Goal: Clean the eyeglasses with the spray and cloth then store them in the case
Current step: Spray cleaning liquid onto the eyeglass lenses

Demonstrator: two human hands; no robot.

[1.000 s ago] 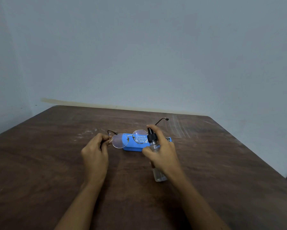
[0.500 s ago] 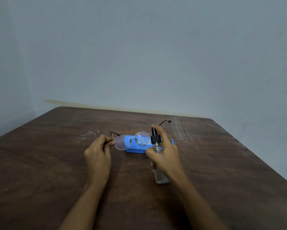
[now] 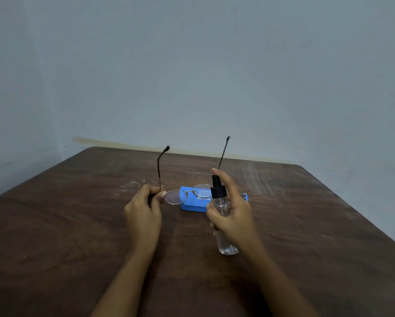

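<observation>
I have tipped the eyeglasses (image 3: 187, 195) in my left hand (image 3: 144, 211): their temple arms, which lay back low a second ago, now stand up toward the upper middle of the frame. My right hand (image 3: 232, 216) has drawn the spray bottle (image 3: 221, 216) slightly right of the lenses.

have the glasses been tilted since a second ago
Yes. The thin wire-rimmed eyeglasses in the left hand have rotated: their temple arms, earlier low, now stand above the brown wooden table's far edge; the lenses remain before the blue case.
</observation>
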